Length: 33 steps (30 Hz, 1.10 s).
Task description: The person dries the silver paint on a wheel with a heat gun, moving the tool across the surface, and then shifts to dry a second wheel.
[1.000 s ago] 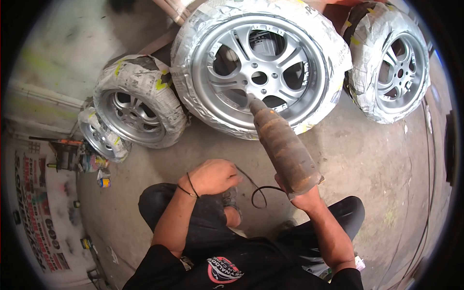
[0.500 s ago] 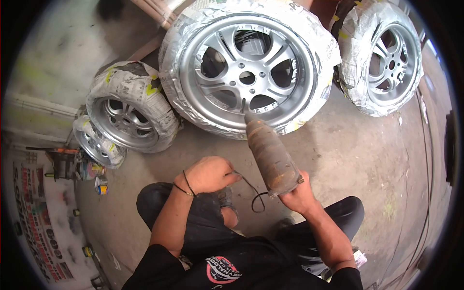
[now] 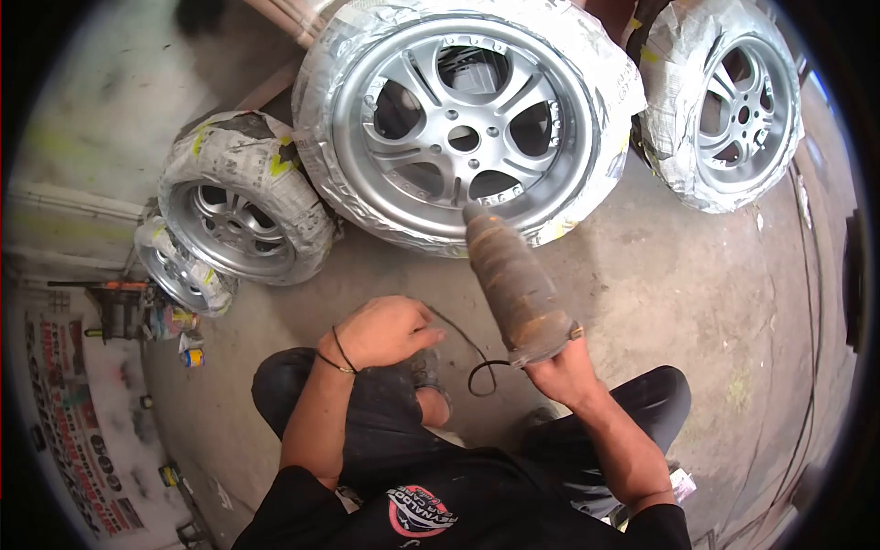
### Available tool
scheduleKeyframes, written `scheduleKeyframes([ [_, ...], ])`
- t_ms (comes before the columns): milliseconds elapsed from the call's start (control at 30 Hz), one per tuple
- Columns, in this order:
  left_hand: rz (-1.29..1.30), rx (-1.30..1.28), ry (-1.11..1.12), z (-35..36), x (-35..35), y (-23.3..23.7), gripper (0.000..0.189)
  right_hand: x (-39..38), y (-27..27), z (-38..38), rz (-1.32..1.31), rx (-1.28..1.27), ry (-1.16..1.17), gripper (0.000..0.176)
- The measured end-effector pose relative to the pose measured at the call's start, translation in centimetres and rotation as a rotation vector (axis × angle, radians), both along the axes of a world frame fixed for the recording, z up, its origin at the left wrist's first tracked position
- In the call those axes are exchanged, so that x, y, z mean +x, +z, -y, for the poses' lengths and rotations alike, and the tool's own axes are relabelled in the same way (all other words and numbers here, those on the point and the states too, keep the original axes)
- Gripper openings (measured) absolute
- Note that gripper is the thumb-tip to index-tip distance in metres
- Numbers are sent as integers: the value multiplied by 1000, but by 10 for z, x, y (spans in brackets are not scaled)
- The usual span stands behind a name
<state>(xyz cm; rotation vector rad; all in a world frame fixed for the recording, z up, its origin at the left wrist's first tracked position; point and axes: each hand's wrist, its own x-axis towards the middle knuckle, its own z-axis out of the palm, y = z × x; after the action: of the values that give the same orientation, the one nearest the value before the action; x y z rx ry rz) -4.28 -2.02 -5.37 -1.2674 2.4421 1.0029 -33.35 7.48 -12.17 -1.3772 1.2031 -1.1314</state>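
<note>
My right hand is wrapped round the rear of a dusty, brown-stained heat gun. Its narrow nozzle points away from me and overlaps the lower rim of a silver alloy wheel. The gun's grip is mostly hidden beneath its body. A thin black power cord loops from the gun towards my left hand, whose fingers are curled around it over my left knee. Newspaper masking covers the tyre around the large wheel.
Another masked wheel stands at the right. Two more, a middle-sized one and a smaller-looking one, lean at the left. Near them is a small yellow-and-blue can. A long cable runs along the floor at the right.
The view has shifted slightly, so the wheels appear a little higher and further left. My left hand has turned a little, with the cord now passing behind its fingers. The heat gun stays in my right hand.
</note>
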Motion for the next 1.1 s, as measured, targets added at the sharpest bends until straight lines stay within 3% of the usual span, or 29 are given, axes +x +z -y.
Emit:
scheduleKeyframes([
  [100,-14,-2,13,0,2,5,48,-2,1,-3,22,26,33,51],
  [167,64,-2,13,5,3,15,47,-9,1,-3,-191,250,96,57],
  [300,22,-78,6,8,-4,47,38,-12,3,-2,-370,251,2,60],
  [400,-7,-94,79,5,-22,93,44,-15,1,1,-299,70,-115,65],
  [467,-325,75,8,12,-39,134,52,-15,6,5,-270,-5,-159,64],
  [500,-330,67,6,16,-48,152,52,-16,9,5,-245,-68,-199,63],
  [567,-473,-74,28,27,-68,184,55,-17,15,5,-235,-63,-194,61],
  [667,-424,-396,62,62,-115,214,53,-30,24,8,-195,-118,-190,57],
  [767,-442,-685,-103,146,-132,193,60,-46,24,-2,-193,-150,-180,51],
  [900,-312,-948,46,234,-158,153,68,-85,15,-29,-185,-156,-176,47],
  [967,-235,-1011,68,259,-160,130,68,-107,14,-43,-116,-203,-246,48],
  [1033,-152,-1065,80,263,-177,122,69,-135,12,-55,-215,-238,-322,48],
  [1100,91,-1211,129,250,-181,118,61,-161,15,-66,-234,-101,-400,42],
])
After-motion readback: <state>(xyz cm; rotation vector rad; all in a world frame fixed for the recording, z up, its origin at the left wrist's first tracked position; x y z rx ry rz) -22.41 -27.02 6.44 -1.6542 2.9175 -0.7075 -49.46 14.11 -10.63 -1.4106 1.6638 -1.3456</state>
